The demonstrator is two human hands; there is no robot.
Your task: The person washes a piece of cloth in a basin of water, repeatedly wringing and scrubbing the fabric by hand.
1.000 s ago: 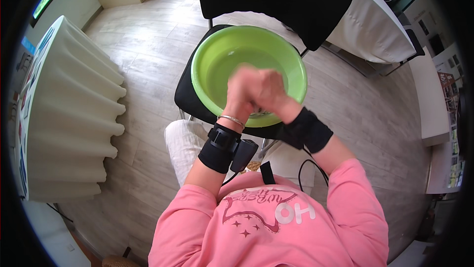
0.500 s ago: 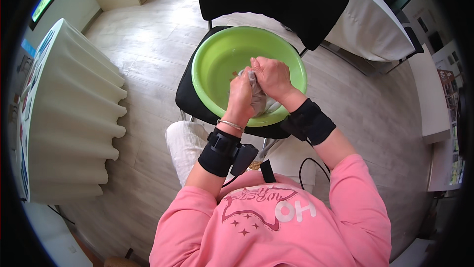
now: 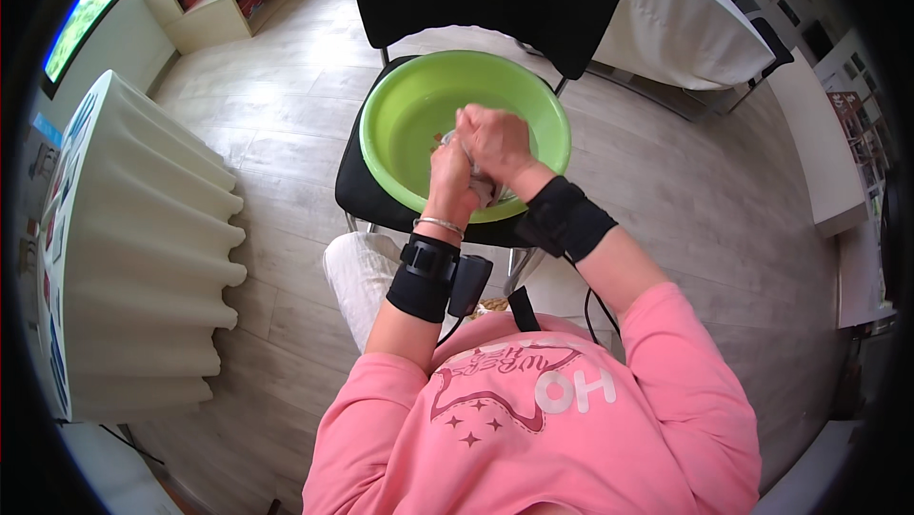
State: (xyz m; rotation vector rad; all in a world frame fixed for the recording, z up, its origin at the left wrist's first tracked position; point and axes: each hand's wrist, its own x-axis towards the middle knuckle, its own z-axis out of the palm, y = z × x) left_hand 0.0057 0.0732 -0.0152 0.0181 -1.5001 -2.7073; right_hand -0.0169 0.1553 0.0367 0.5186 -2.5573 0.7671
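Note:
A light green basin (image 3: 390, 115) rests on the seat of a black chair (image 3: 357, 193) in front of me. Over its near right part, my left hand (image 3: 451, 182) and my right hand (image 3: 497, 146) are pressed together, both closed on a pale greyish cloth (image 3: 484, 189). The right fist sits above and slightly ahead of the left. Most of the cloth is hidden by my hands; a crumpled part shows below them. I cannot tell what kind of cloth article it is. Black bands wrap both my wrists.
At the left stands a table with a pleated white cloth (image 3: 157, 258). The chair's black backrest (image 3: 486, 1) rises behind the basin. Another white-draped table (image 3: 681, 29) is at the far right, and a low wooden shelf (image 3: 224, 15) at the far left.
My hands, still closed on the cloth, have shifted slightly within the basin, the right turning over more. Less of the cloth shows. The whole view has shifted a little with my head.

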